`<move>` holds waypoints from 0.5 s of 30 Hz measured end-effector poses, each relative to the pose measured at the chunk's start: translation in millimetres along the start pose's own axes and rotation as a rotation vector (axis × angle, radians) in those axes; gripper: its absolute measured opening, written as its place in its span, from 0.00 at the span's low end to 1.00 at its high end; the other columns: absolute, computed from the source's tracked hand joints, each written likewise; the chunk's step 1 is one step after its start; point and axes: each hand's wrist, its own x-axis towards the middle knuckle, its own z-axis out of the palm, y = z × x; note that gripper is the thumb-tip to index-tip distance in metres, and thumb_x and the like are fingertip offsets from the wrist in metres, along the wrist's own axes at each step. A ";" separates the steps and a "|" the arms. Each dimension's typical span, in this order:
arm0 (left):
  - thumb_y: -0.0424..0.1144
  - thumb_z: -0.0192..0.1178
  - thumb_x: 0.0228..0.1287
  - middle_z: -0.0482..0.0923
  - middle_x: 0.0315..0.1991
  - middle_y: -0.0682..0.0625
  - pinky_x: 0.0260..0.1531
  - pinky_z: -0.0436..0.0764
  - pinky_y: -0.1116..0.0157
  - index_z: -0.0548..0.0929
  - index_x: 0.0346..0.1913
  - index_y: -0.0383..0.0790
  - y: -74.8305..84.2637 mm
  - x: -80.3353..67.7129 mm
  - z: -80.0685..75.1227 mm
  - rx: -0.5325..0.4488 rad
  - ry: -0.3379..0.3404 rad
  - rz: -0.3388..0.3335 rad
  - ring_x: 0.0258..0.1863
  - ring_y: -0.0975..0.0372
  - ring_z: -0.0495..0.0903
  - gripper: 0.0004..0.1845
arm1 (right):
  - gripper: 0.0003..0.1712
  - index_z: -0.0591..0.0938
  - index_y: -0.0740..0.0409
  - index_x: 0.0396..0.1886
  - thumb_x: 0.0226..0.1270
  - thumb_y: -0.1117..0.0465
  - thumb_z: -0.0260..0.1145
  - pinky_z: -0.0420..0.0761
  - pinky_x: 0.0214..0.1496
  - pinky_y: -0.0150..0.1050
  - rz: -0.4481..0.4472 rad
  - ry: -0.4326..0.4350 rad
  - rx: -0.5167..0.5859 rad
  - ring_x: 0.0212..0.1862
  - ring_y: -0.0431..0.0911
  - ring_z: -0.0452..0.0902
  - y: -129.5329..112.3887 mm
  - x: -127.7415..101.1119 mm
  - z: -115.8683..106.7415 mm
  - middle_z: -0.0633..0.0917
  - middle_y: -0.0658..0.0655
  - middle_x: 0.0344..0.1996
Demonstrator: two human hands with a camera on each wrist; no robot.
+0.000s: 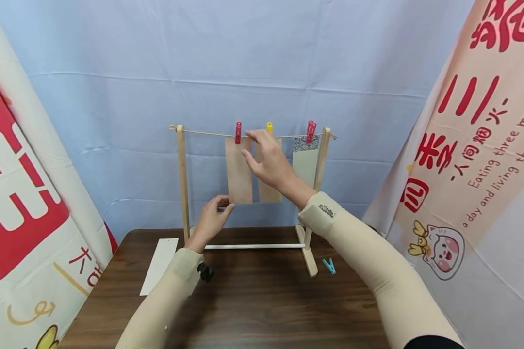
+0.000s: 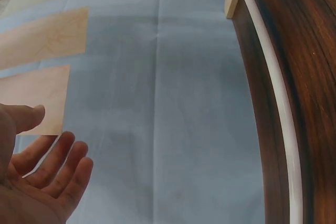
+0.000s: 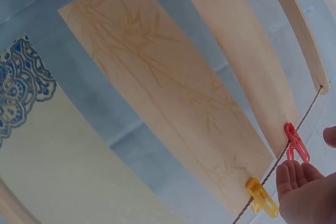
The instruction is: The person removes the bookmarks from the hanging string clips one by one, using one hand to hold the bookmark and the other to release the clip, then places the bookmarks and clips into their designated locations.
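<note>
A wooden rack (image 1: 183,184) carries a string with three hanging strips. The left tan strip (image 1: 239,169) hangs from a red clip (image 1: 237,132). A yellow clip (image 1: 269,127) holds the middle tan strip (image 1: 270,193), and another red clip (image 1: 311,131) holds a pale strip with a blue pattern (image 1: 304,165). My right hand (image 1: 250,144) is raised at the string between the first red clip (image 3: 296,142) and the yellow clip (image 3: 262,198), fingers straight, holding nothing. My left hand (image 1: 226,202) is open at the left strip's bottom corner (image 2: 37,98), with its thumb close to the edge.
On the dark wooden table (image 1: 253,300) a white paper strip (image 1: 159,265) lies at the left and a blue clip (image 1: 329,265) by the rack's right foot. Printed banners stand on both sides, with a blue cloth behind.
</note>
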 end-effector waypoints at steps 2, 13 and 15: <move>0.41 0.63 0.82 0.83 0.60 0.39 0.65 0.80 0.50 0.81 0.65 0.35 0.3 0.3 -0.3 -0.007 0.011 0.005 0.61 0.48 0.83 0.18 | 0.29 0.75 0.71 0.71 0.78 0.63 0.70 0.75 0.72 0.47 0.002 0.000 -0.007 0.65 0.57 0.76 0.2 3.1 0.8 0.80 0.67 0.63; 0.43 0.65 0.80 0.88 0.49 0.41 0.52 0.84 0.50 0.84 0.58 0.36 1.2 0.4 -0.7 -0.022 0.043 0.029 0.47 0.50 0.86 0.14 | 0.34 0.70 0.70 0.77 0.80 0.60 0.69 0.73 0.75 0.48 0.068 -0.043 0.014 0.70 0.58 0.73 -3.3 20.3 5.3 0.77 0.69 0.69; 0.42 0.65 0.80 0.88 0.48 0.42 0.50 0.84 0.51 0.85 0.56 0.37 0.7 -0.1 -0.8 -0.023 0.047 0.028 0.45 0.51 0.86 0.13 | 0.35 0.70 0.69 0.78 0.80 0.59 0.69 0.72 0.76 0.47 0.083 -0.051 0.015 0.71 0.57 0.73 -3.3 23.3 7.4 0.77 0.68 0.69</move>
